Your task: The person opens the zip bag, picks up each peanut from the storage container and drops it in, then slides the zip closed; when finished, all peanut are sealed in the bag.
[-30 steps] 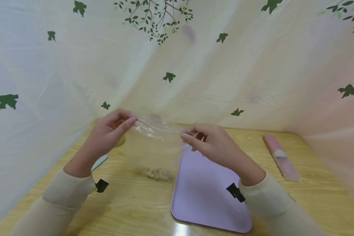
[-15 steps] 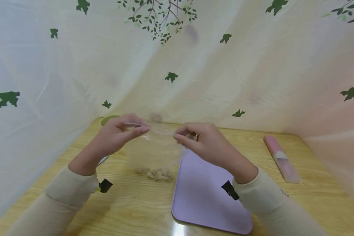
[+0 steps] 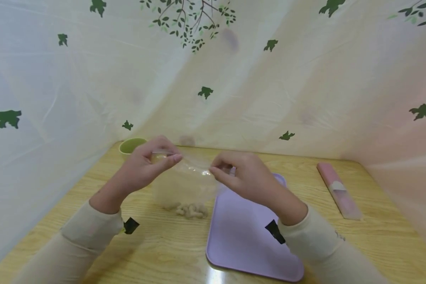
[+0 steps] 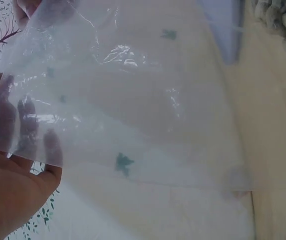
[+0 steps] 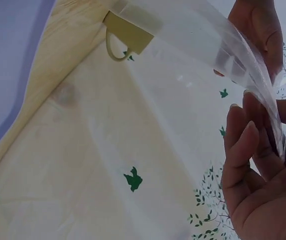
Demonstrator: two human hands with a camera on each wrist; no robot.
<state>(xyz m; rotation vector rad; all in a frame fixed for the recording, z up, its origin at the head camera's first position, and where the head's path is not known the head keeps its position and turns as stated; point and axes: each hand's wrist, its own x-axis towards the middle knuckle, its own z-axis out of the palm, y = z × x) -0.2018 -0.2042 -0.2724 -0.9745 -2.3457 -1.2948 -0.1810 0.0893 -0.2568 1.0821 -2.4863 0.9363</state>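
Note:
Between my two hands hangs a clear plastic zip bag (image 3: 184,179). Pale, knobbly unshelled peanuts (image 3: 192,211) show at its bottom, and the left wrist view has some peanuts (image 4: 282,22) at its upper right corner. My left hand (image 3: 142,167) pinches the bag's top edge at the left, its thumb along the near side. At the opposite end of the mouth, my right hand (image 3: 243,177) pinches the edge between thumb and fingers. Through the film in the left wrist view show several fingers (image 4: 28,125) of the left hand.
A purple tray (image 3: 248,232) lies right of the bag, partly under my right forearm. A green mug (image 3: 129,146) stands at the back left, its handle showing in the right wrist view. A long pink case (image 3: 337,189) lies at the right. Patterned curtain (image 3: 234,98) surrounds the table.
My left hand has moved right, closer to my right hand, so the bag's mouth slackens between them. The right hand shifts slightly left. More of the green mug shows.

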